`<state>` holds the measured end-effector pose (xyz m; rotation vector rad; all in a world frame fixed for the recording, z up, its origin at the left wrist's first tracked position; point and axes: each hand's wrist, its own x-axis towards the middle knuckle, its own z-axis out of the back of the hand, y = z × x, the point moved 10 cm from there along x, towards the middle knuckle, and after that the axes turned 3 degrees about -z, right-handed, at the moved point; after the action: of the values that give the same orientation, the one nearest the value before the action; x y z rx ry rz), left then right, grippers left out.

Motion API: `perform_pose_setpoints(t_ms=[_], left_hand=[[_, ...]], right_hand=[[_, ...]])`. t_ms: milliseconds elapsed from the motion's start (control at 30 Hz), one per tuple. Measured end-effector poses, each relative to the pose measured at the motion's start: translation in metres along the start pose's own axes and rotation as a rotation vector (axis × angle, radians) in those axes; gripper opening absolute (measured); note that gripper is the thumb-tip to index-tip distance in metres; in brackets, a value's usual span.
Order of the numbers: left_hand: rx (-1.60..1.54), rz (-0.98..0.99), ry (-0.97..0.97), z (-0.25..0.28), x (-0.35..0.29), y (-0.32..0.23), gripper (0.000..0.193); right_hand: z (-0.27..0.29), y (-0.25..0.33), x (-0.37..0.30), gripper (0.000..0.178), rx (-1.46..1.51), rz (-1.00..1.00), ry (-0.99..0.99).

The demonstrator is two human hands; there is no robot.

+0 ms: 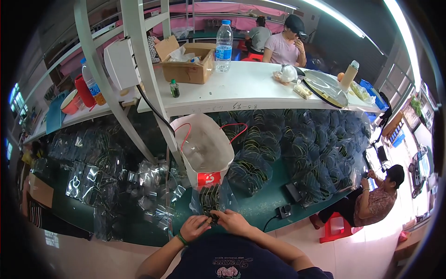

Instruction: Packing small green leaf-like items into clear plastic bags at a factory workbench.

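At the near edge of the green table, my left hand and my right hand meet with fingers closed. Both grip the near end of a stack of dark pieces with thin yellowish edges; their exact kind is too small to make out. Clear plastic film spreads around the stack. A green band circles my left wrist. Just beyond the stack stands a white paper bag with red handles, its top gaping toward me.
Heaps of bagged dark curved pieces cover the right of the table; clear packets lie left. A small black device with a cable sits near the edge. Above runs a white shelf with metal posts. A person sits at right.
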<state>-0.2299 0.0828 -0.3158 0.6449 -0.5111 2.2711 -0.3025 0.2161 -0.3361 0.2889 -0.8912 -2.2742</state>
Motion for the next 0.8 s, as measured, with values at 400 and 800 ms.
perform_pose_setpoints(t_ms=[400, 800], left_hand=[[0.106, 0.020, 0.020, -0.003, 0.003, -0.006, 0.047], [0.100, 0.015, 0.048, -0.004, -0.010, -0.014, 0.047]], right_hand=[[0.016, -0.027, -0.013, 0.036, 0.386, -0.071, -0.056], [0.000, -0.007, -0.013, 0.036, 0.133, -0.014, -0.088]])
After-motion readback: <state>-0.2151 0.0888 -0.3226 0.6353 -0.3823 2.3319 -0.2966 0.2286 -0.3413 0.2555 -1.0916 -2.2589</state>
